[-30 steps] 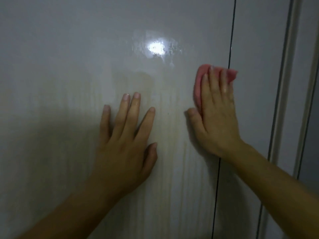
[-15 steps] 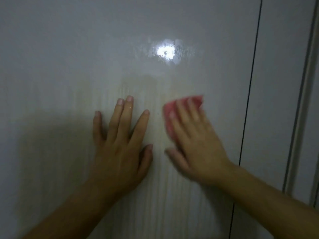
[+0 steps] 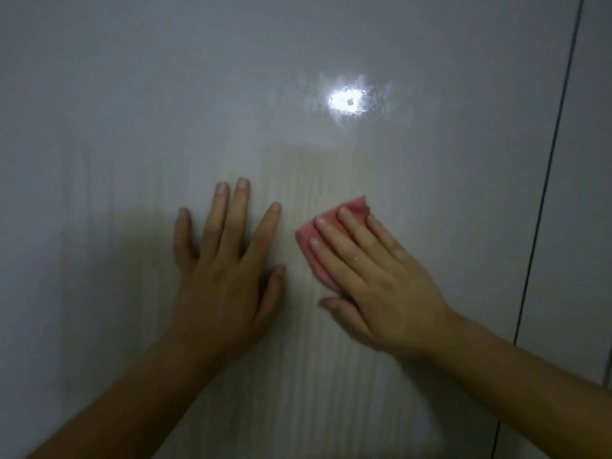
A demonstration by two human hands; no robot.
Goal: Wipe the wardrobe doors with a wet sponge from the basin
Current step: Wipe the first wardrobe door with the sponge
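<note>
A glossy white wardrobe door (image 3: 132, 127) fills the view, streaked with wet vertical marks in its middle. My right hand (image 3: 374, 279) presses a pink sponge (image 3: 331, 220) flat against the door with straight fingers; most of the sponge is hidden under the palm. My left hand (image 3: 225, 266) lies flat on the door just left of the sponge, fingers spread, holding nothing. A narrow strip of wet door separates the two hands.
A dark vertical gap (image 3: 549, 167) at the right separates this door from the neighbouring door (image 3: 589, 193). A bright lamp reflection (image 3: 347, 101) glares on the wet surface above the hands. The basin is out of view.
My right hand has slid the sponge from the door gap at the right leftward and lower, close to my left hand. The view has shifted left. My left hand has stayed put.
</note>
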